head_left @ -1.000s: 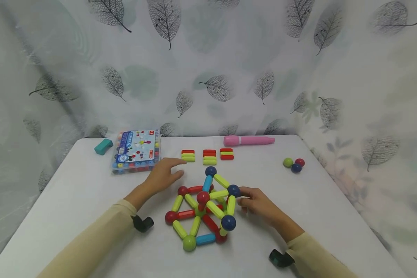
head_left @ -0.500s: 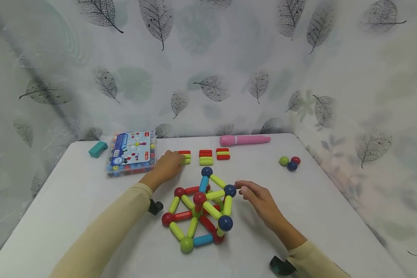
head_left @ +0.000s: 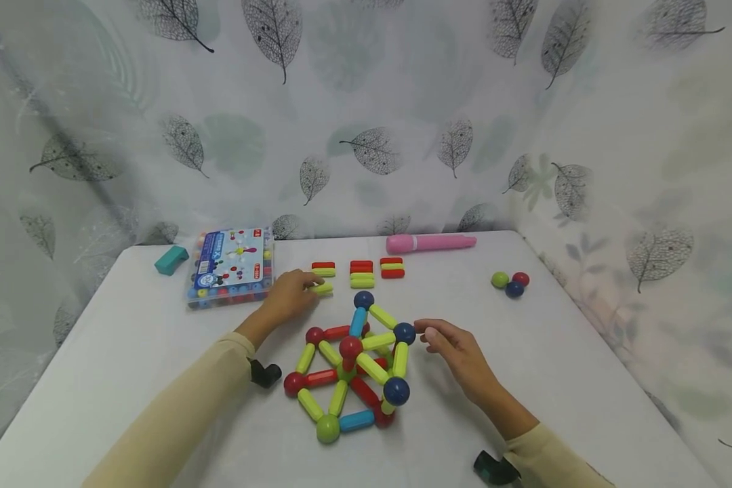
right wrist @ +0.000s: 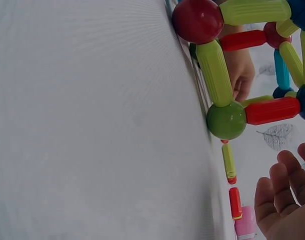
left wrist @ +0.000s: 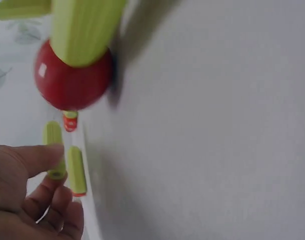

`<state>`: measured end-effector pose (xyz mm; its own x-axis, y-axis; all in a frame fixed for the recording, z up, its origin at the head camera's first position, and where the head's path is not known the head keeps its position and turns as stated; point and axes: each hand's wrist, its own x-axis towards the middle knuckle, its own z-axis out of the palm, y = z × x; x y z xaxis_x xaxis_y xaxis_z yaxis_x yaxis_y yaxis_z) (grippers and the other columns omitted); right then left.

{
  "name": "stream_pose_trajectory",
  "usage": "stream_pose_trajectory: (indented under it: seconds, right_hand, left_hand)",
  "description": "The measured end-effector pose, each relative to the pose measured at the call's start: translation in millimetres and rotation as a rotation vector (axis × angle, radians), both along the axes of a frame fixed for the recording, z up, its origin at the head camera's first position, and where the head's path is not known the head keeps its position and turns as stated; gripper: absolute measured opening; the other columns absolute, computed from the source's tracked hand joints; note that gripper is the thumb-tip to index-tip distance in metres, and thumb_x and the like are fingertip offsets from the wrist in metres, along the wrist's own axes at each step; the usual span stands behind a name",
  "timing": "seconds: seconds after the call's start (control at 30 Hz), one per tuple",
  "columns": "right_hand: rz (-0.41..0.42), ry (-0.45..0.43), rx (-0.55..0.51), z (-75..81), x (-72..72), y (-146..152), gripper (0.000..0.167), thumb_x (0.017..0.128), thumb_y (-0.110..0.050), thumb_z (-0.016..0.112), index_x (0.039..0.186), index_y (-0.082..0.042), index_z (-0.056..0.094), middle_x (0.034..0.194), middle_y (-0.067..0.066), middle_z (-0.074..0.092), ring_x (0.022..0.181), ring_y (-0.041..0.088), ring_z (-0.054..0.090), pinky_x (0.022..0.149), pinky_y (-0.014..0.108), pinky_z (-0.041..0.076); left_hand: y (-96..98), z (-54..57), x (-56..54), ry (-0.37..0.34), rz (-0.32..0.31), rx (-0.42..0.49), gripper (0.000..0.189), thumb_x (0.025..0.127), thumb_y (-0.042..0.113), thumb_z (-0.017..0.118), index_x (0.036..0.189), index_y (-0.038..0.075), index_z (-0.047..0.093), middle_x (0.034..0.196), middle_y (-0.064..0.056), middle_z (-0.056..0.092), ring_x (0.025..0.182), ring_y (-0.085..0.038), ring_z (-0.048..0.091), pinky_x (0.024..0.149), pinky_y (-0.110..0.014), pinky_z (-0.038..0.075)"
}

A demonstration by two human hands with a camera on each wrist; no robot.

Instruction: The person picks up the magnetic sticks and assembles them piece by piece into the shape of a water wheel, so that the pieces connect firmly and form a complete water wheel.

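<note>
My left hand [head_left: 289, 296] pinches a yellow-green rod [left wrist: 53, 135] between thumb and fingers, lifted off the table behind the ball-and-rod model [head_left: 341, 374]. That model joins red, blue and green balls with red, yellow-green and light blue rods, and part of it rises in a second tier. Close to the dark blue ball [head_left: 404, 333] on its right side, my right hand [head_left: 457, 352] hovers with relaxed fingers and holds nothing. A red rod and a yellow-green rod [head_left: 323, 272] lie just beyond the left hand.
Two more stacks of red and yellow-green rods [head_left: 362, 274] lie along the back, near a pink pen-like tube [head_left: 433, 242]. At back left are a clear case [head_left: 228, 268] of parts and a teal block [head_left: 171, 260]. Three loose balls [head_left: 514, 289] sit at right.
My left hand reached to the leftmost rod stack, took a yellow-green rod and drew it back slightly. The right hand moved a little away from the model, its fingers loosening.
</note>
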<state>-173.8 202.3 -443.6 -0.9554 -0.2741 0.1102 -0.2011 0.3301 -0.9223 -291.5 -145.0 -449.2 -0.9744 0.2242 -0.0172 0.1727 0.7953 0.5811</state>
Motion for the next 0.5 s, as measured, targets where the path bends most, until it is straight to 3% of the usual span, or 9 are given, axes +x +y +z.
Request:
stream_pose_trajectory:
  seconds: [0.13,0.27,0.5]
  right_hand:
    - [-0.001,0.006,-0.002,-1.1,0.7,-0.1,0.039,0.108,-0.028,0.05,0.135,-0.004,0.062,0.13,0.007,0.067,0.119,0.036,0.061,0.093,0.027,0.055]
    - [-0.003,-0.003,-0.015,-1.9,1.0,0.1,0.04,0.108,-0.029,0.05,0.136,-0.003,0.061,0.13,0.007,0.067,0.119,0.04,0.06,0.093,0.028,0.056]
    - [-0.007,-0.004,-0.035,-3.3,2.2,0.1,0.04,0.109,-0.028,0.049,0.136,-0.001,0.061,0.13,0.009,0.067,0.117,0.038,0.06,0.092,0.026,0.056]
  left_hand:
    - [-1.4,7.7,13.8,-0.075,0.024,0.208,0.032,0.096,0.019,0.07,0.128,0.016,0.071,0.121,-0.007,0.066,0.113,-0.028,0.059,0.094,-0.044,0.055]
    - [-4.5,12.9,32.9,-0.182,0.033,0.385,0.035,0.096,0.024,0.071,0.131,0.022,0.069,0.128,-0.003,0.065,0.119,-0.026,0.056,0.098,-0.045,0.053]
    - [-15.3,5.8,61.5,-0.296,-0.001,0.62,0.038,0.101,0.024,0.064,0.139,0.019,0.063,0.139,-0.004,0.062,0.13,-0.027,0.054,0.111,-0.049,0.045]
